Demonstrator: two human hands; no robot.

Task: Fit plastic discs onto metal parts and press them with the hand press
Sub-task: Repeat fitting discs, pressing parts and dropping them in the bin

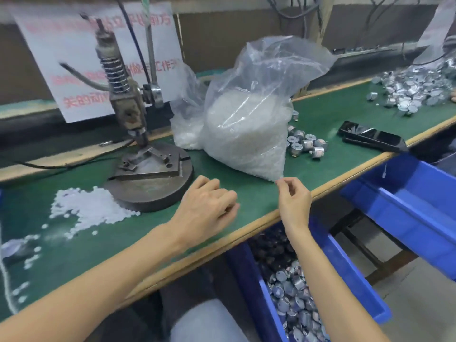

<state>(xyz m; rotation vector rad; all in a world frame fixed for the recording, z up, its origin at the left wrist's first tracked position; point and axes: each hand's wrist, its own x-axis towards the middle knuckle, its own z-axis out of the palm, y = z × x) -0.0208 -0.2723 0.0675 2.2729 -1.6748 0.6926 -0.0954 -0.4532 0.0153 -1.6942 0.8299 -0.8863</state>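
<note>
A hand press (130, 119) stands on a round steel base (153, 191) at the left of the green table. Loose white plastic discs (84, 211) lie in a pile left of the base. A large clear bag of white discs (246, 129) sits in the middle. My right hand (293, 201) pinches the bag's lower corner near the table's front edge. My left hand (209, 208) hovers palm down just right of the press base, fingers curled, and I see nothing in it. Small metal parts (306, 144) lie right of the bag.
A blue bin (345, 272) holding many metal parts hangs below the table's front edge, with a second blue bin (404, 206) to its right. A black tray (370, 137) lies near the edge. A heap of metal parts (414, 90) sits far right. A paper sign (98, 58) stands behind the press.
</note>
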